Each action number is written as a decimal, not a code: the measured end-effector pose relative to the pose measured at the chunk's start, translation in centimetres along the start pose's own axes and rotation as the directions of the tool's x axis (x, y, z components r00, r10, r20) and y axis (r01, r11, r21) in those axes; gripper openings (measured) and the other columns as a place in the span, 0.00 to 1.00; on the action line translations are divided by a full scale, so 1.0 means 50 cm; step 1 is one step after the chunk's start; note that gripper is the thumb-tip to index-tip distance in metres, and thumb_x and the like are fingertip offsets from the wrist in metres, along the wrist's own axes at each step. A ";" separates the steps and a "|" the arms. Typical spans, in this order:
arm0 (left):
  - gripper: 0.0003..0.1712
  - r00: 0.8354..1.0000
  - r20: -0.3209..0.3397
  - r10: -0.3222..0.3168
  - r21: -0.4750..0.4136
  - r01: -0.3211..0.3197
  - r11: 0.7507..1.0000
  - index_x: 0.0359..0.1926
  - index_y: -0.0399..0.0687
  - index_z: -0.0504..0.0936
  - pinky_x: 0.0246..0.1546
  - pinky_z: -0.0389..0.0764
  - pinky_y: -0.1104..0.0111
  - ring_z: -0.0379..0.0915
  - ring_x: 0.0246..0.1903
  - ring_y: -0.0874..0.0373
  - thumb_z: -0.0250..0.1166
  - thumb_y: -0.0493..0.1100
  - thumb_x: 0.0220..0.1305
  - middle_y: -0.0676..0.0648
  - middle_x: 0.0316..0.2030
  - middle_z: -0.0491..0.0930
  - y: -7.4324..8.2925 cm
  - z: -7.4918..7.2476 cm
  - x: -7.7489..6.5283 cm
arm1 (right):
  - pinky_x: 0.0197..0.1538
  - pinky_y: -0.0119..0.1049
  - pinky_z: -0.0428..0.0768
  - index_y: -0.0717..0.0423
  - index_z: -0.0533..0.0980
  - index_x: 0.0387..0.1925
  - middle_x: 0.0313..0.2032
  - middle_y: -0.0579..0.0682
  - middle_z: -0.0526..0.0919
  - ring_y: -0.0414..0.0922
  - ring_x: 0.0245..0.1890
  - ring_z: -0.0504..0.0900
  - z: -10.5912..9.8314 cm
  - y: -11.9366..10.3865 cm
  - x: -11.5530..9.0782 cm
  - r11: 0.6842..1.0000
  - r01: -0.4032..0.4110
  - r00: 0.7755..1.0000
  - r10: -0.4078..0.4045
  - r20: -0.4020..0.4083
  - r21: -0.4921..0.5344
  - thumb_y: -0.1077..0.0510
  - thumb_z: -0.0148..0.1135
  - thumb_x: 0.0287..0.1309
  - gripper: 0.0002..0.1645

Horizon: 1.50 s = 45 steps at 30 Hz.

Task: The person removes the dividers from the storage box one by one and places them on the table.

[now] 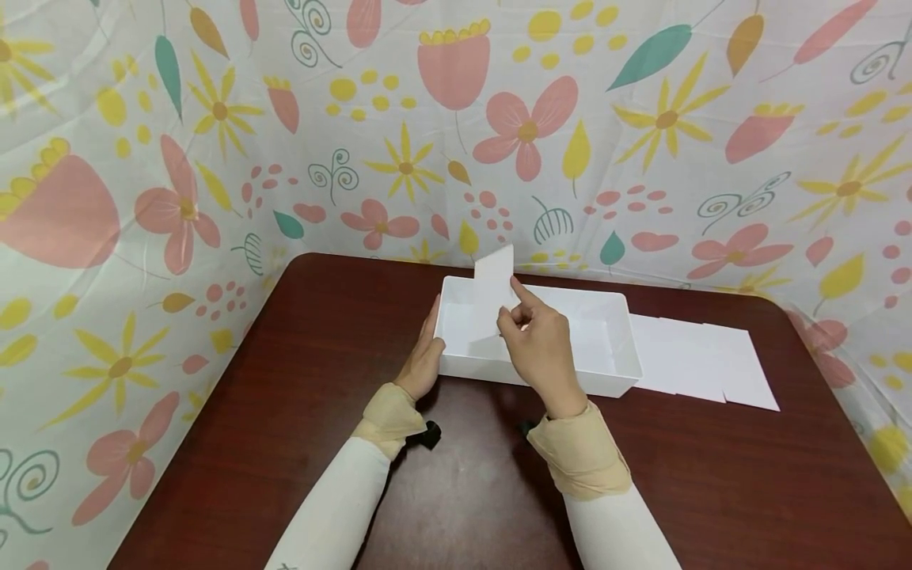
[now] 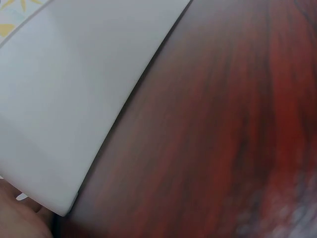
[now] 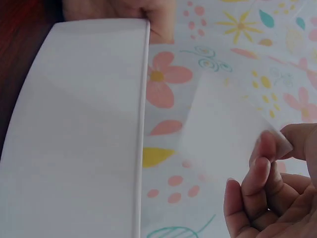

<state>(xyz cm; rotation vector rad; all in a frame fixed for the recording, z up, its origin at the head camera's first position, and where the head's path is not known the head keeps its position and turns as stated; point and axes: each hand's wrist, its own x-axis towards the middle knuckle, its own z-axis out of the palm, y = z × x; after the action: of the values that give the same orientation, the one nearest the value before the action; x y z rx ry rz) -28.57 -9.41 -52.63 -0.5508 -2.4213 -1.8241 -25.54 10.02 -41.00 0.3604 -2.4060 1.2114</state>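
Right hand (image 1: 543, 348) pinches blank white card (image 1: 495, 291) upright over white tray (image 1: 602, 372); left hand (image 1: 425, 358), fingers straight, steadies tray's left end. No writing visible.

White tray (image 1: 613, 372), maroon table (image 1: 321, 396), floral cloth (image 1: 142, 158).

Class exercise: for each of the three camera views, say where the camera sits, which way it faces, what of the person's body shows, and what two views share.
Head: above, facing forward-down; both hands, left hand, right hand, on white tray.
Left wrist: beside the table, facing the tray's outer wall; a sliver of hand.
Right wrist: faces the floral curtain; fingers pinching a white card.
Shared: tray in all.
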 end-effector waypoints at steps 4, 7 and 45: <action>0.42 1.000 0.011 -0.007 -0.012 0.007 1.000 0.76 0.62 0.34 0.69 0.41 0.46 0.29 0.70 0.64 0.35 0.33 0.64 0.49 0.76 0.35 0.008 -0.006 -0.004 | 0.19 0.37 0.68 0.58 0.71 0.63 0.20 0.44 0.83 0.39 0.18 0.73 -0.021 0.008 0.001 1.000 -0.022 1.000 0.022 0.003 -0.005 0.59 0.59 0.61 0.28; 0.41 1.000 0.026 0.006 -0.047 -0.004 0.999 0.76 0.56 0.34 0.68 0.40 0.43 0.29 0.71 0.58 0.34 0.30 0.65 0.44 0.76 0.35 0.032 -0.012 -0.008 | 0.23 0.38 0.70 0.54 0.70 0.65 0.23 0.46 0.84 0.40 0.21 0.74 -0.041 0.018 -0.001 0.997 -0.071 0.997 0.072 0.007 -0.004 0.57 0.60 0.62 0.29; 0.42 1.000 0.016 0.003 0.009 -0.004 1.000 0.76 0.65 0.32 0.70 0.41 0.49 0.28 0.69 0.67 0.35 0.36 0.64 0.62 0.74 0.33 -0.009 -0.003 0.001 | 0.25 0.21 0.74 0.52 0.68 0.67 0.30 0.24 0.76 0.23 0.32 0.76 -0.412 0.194 -0.216 0.836 -0.523 0.852 0.520 -0.064 -0.169 0.48 0.66 0.59 0.37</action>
<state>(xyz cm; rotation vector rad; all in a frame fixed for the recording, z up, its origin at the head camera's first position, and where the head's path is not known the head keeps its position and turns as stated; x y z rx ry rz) -28.79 -9.64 -52.99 -0.5705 -2.4356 -1.8136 -14.85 32.80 -41.97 -0.3951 -2.6645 1.1747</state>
